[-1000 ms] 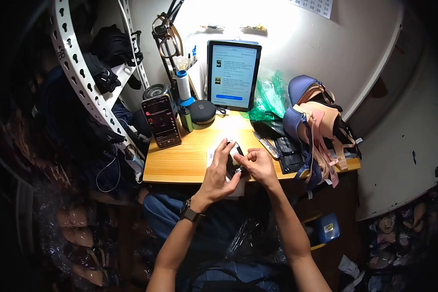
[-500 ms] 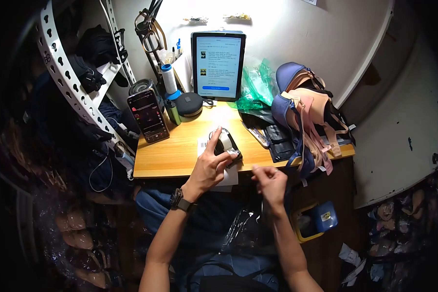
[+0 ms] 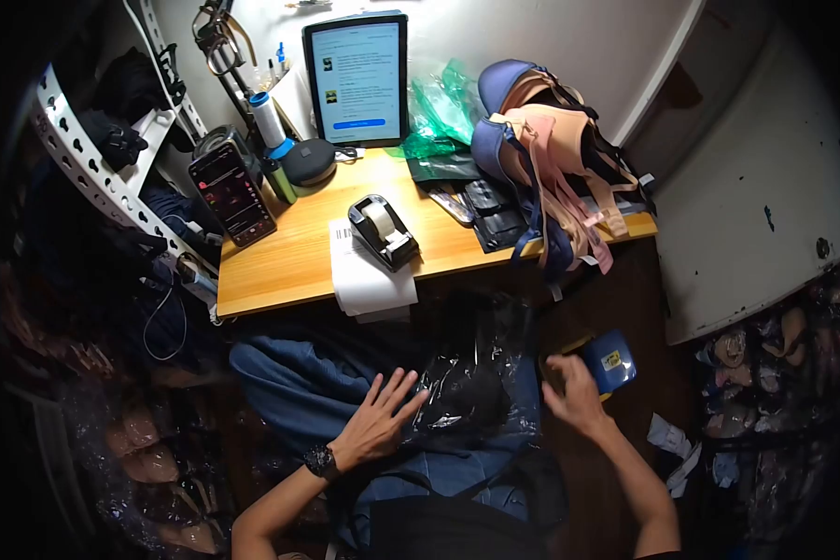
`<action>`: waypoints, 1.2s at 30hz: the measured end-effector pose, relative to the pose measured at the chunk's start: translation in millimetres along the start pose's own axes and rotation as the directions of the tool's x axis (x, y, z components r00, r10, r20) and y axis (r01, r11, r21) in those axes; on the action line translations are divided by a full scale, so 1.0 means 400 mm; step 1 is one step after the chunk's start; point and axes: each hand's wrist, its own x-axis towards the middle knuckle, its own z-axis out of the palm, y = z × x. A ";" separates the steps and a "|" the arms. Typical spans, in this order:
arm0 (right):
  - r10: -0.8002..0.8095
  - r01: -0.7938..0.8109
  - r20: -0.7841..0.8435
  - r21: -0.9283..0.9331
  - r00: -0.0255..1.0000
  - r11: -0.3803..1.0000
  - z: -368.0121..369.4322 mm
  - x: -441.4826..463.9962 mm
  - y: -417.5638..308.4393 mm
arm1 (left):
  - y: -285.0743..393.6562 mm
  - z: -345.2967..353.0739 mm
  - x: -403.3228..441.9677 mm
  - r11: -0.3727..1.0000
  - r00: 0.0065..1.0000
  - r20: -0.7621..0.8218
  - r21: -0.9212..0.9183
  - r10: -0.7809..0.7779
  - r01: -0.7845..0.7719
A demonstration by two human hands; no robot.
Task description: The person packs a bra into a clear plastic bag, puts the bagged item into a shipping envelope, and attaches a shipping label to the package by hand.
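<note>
My left hand [image 3: 379, 422] lies with its fingers spread at the left edge of a clear plastic package [image 3: 471, 383] with something black inside, on my lap. To the right of the package, above the floor, is my right hand [image 3: 574, 394], its fingers bent; whether they hold anything is too small to tell. A black tape dispenser [image 3: 384, 233] with a white roll stands on the wooden desk [image 3: 299, 266], partly over white paper [image 3: 369, 285] that hangs past the desk's front edge.
At the desk's back stand a tablet [image 3: 357, 84], a phone [image 3: 233, 196] and a round black case [image 3: 308, 162]. Bras [image 3: 560, 140] and a green plastic bag [image 3: 443, 107] lie at the right. A blue-lidded bin [image 3: 610, 362] is on the floor.
Both hands have come away from the tape dispenser and down to the lap, the left with fingers now spread. The view has tilted down and turned right, showing more of the plastic package.
</note>
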 end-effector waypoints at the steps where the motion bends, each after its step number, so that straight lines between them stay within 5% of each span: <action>1: -0.134 0.144 0.097 -0.101 0.986 0.984 -0.005 -0.045 -0.001 | 0.004 0.005 0.004 0.998 0.998 0.015 0.019 0.058 -0.059; 7: -0.347 0.366 0.133 -0.162 0.928 0.916 0.045 -0.125 0.001 | 0.005 0.083 0.007 0.911 0.934 -0.029 0.232 0.357 -0.341; 12: -0.422 0.422 0.051 0.013 0.905 0.906 0.043 -0.149 0.018 | 0.009 0.093 -0.033 0.944 0.940 -0.152 0.178 0.305 -0.277; 14: -0.409 0.405 0.071 0.062 0.910 0.912 0.020 -0.158 0.009 | 0.031 0.075 -0.034 0.963 0.942 -0.213 -0.010 0.260 -0.268; 16: -0.288 0.244 0.141 0.265 0.947 0.933 0.003 -0.167 -0.003 | 0.035 0.073 -0.028 0.958 0.942 -0.238 -0.109 0.235 -0.267; 18: -0.222 0.145 0.184 0.359 0.958 0.922 0.004 -0.178 -0.010 | 0.022 0.073 -0.020 0.883 0.983 -0.171 -0.451 0.062 -0.134; 20: 0.055 -0.212 0.308 0.505 0.950 0.837 0.014 -0.185 -0.011 | 0.010 0.079 -0.011 0.798 0.994 -0.112 -0.599 -0.013 -0.057; 21: 0.176 -0.379 0.385 0.552 0.906 0.742 0.020 -0.187 -0.011 | 0.003 0.084 -0.008 0.661 0.991 -0.012 -0.746 -0.133 0.080; 23: 0.239 -0.468 0.422 0.604 0.875 0.646 0.039 -0.189 0.001 | -0.006 0.088 0.001 0.278 0.924 0.236 -0.905 -0.302 0.322; 25: 0.345 -0.615 0.509 0.669 0.789 0.418 0.056 -0.190 0.018 | -0.006 0.086 0.012 0.316 0.918 0.242 -0.885 -0.314 0.342; 29: 0.378 -0.664 0.547 0.645 0.747 0.379 0.070 -0.172 0.042 | 0.006 0.069 0.046 0.407 0.895 0.265 -0.818 -0.358 0.405; 33: 0.449 -0.756 0.610 0.487 0.653 0.438 0.063 -0.142 0.042 | 0.032 0.045 0.053 0.459 0.862 0.263 -0.758 -0.434 0.463; 36: 0.449 -0.709 0.562 0.434 0.695 0.555 0.043 -0.118 0.022 | 0.055 0.026 0.056 0.497 0.845 0.213 -0.728 -0.490 0.472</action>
